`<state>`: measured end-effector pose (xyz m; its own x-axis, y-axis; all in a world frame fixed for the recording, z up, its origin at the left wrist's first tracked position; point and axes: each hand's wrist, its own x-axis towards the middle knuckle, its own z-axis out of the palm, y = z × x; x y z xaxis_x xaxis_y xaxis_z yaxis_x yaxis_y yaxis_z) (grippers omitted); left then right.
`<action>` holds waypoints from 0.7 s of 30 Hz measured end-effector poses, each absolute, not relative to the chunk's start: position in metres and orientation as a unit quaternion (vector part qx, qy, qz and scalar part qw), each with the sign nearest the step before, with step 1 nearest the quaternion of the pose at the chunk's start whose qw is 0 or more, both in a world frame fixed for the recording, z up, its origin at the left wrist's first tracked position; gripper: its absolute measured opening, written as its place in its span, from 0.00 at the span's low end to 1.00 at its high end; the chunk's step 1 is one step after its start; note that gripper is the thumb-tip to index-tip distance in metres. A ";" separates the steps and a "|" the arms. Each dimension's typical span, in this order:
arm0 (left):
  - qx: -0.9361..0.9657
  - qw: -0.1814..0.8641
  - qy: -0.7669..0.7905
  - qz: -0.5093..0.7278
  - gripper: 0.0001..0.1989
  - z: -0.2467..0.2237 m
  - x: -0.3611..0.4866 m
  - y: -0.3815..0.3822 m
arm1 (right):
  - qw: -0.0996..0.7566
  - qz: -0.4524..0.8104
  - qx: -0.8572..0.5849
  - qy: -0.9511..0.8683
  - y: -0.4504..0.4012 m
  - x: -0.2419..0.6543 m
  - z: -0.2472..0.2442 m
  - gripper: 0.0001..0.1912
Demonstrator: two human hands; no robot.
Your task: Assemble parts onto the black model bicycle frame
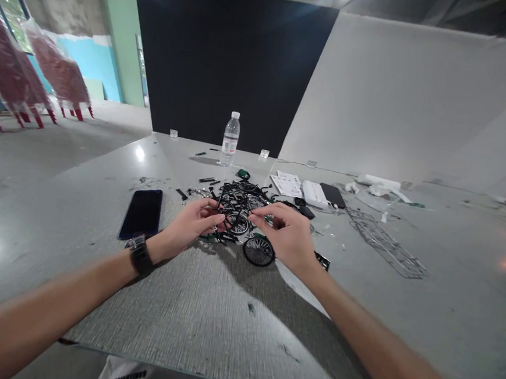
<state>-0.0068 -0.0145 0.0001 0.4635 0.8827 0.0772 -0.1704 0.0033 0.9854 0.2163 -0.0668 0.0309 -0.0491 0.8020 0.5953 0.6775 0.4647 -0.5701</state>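
Small black parts (235,195) with spoked wheels lie heaped in the middle of the table. My left hand (198,223), with a dark watch on its wrist, is closed around a thin black part at the heap's near left side. Thumb and forefinger of my right hand (282,230) are pinched together at the right side of the heap; what they hold is too small to make out. Just left of the right palm is a black spoked wheel (259,252). Another wheel (238,224) shows between the two hands.
A dark phone (141,214) lies to the left. Behind the heap stands a water bottle (230,141). Printed sheets (287,184), a white box (315,195) and a wire rack (382,242) are on the right. Black and white panels rise behind the table (174,306).
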 end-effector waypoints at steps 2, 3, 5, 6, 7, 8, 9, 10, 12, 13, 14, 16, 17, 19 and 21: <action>0.575 0.636 0.310 0.410 0.13 0.000 -0.007 -0.015 | 0.454 0.057 -0.509 -0.729 -0.066 0.218 0.029 0.09; 0.577 0.636 0.309 0.408 0.13 0.001 -0.007 -0.015 | 0.448 0.047 -0.504 -0.737 -0.065 0.219 0.028 0.08; 0.577 0.640 0.301 0.408 0.14 0.001 -0.007 -0.016 | 0.432 0.026 -0.495 -0.754 -0.066 0.219 0.028 0.08; 0.576 0.641 0.298 0.410 0.14 0.001 -0.007 -0.016 | 0.424 0.017 -0.492 -0.760 -0.067 0.219 0.029 0.08; 0.576 0.642 0.297 0.410 0.15 0.001 -0.007 -0.016 | 0.415 0.012 -0.491 -0.766 -0.067 0.219 0.029 0.09; 0.575 0.642 0.298 0.409 0.16 0.001 -0.007 -0.017 | 0.409 0.007 -0.490 -0.770 -0.068 0.219 0.029 0.09; 0.575 0.642 0.300 0.409 0.16 0.001 -0.008 -0.017 | 0.405 0.003 -0.488 -0.774 -0.068 0.219 0.030 0.09; 0.575 0.642 0.303 0.407 0.16 0.001 -0.008 -0.017 | 0.403 -0.001 -0.484 -0.777 -0.068 0.218 0.030 0.08; 0.576 0.641 0.306 0.405 0.16 0.001 -0.008 -0.017 | 0.402 -0.010 -0.476 -0.782 -0.069 0.218 0.029 0.08; 0.577 0.640 0.306 0.406 0.15 0.000 -0.008 -0.016 | 0.401 -0.013 -0.474 -0.784 -0.069 0.218 0.029 0.08; 0.577 0.639 0.305 0.407 0.15 0.000 -0.008 -0.016 | 0.399 -0.015 -0.474 -0.785 -0.068 0.218 0.028 0.09; 0.577 0.638 0.306 0.409 0.15 0.000 -0.007 -0.016 | 0.394 -0.016 -0.475 -0.787 -0.068 0.218 0.028 0.09; 0.576 0.638 0.307 0.409 0.15 0.000 -0.007 -0.016 | 0.392 -0.016 -0.474 -0.789 -0.067 0.220 0.029 0.09; 0.571 0.638 0.314 0.410 0.14 0.000 -0.007 -0.016 | 0.385 -0.021 -0.477 -0.790 -0.063 0.226 0.032 0.10; 0.565 0.639 0.323 0.410 0.13 0.000 -0.006 -0.016 | 0.367 -0.034 -0.502 -0.782 -0.058 0.238 0.036 0.11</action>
